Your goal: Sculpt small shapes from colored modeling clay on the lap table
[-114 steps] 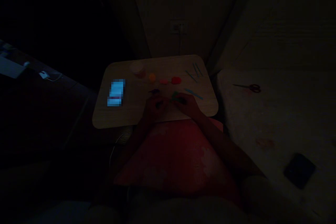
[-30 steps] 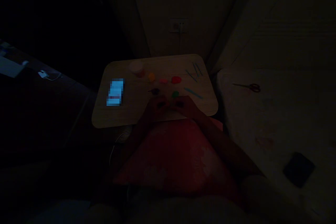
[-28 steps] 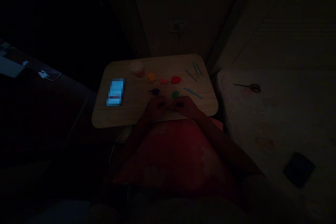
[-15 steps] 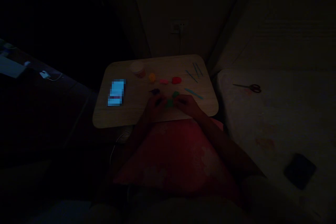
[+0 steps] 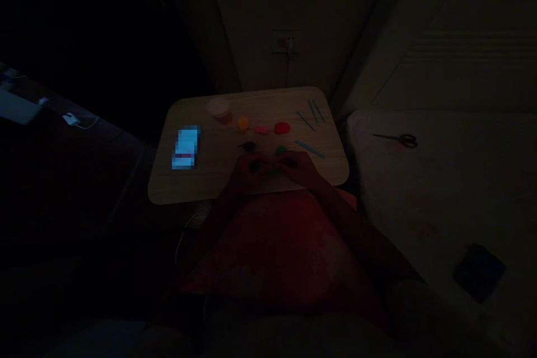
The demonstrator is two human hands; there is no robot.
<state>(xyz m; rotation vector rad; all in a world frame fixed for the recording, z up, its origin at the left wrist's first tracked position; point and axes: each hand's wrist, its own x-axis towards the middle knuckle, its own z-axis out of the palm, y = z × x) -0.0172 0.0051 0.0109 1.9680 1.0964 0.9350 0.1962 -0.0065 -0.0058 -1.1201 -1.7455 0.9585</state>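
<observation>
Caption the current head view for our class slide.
Left hand and right hand close together near a green lump on a dimly lit table.

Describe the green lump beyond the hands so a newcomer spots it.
On the wood-grained table, find the right hand near the front edge. The small green lump lies just beyond that hand. Green sets it apart from the dark lump to its left and the red lump behind.

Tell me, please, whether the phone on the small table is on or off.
On: the phone glows bright blue in the dim scene; what its screen displays is too blocky to tell.
</observation>
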